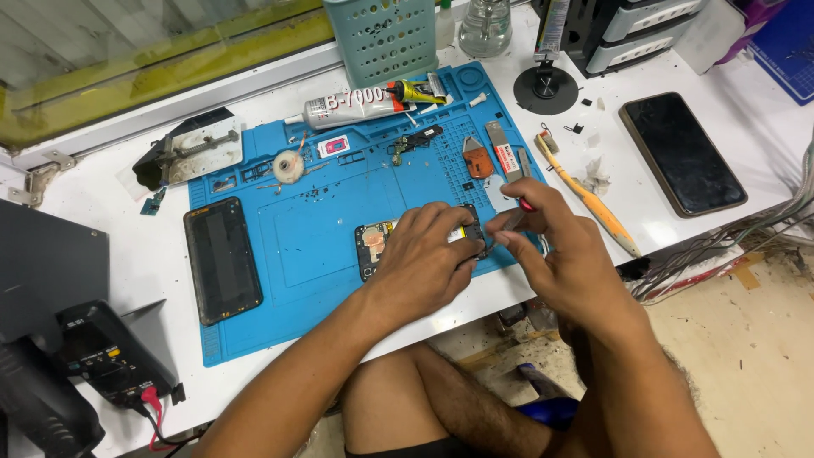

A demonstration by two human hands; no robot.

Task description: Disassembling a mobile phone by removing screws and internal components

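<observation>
Around your work, the blue repair mat (305, 246) is carrying a crowd: a dark phone (222, 259) is lying face up on its left part, a tube of adhesive (352, 108) is lying along its far edge, and a small roll of tape (288, 166) and an orange pick (478, 159) are sitting among loose small parts. A teal perforated basket (383, 36) and a clear bottle (485, 25) are standing beyond the mat. To the right, on the white table (644, 220), a yellow toothbrush (589, 202) is lying diagonally just beside your right hand, and a second dark phone (682, 153) is resting well apart near the table's right side. A black multimeter (106, 352) with a red lead is sitting at the near left corner.

Your left hand (424, 259) is lying over the opened phone body (375, 244) at the mat's near edge, fingers curled down and pressing on it, so most of it is hidden (only its left end is showing, dark with a coppery circular patch). Your right hand (555, 250) is pinching a thin tool with a red handle (524, 205) between thumb and fingers, its tip pointing down toward the phone body's right end, where the two hands are meeting. Whether the tip is touching the body you cannot tell from here.
</observation>
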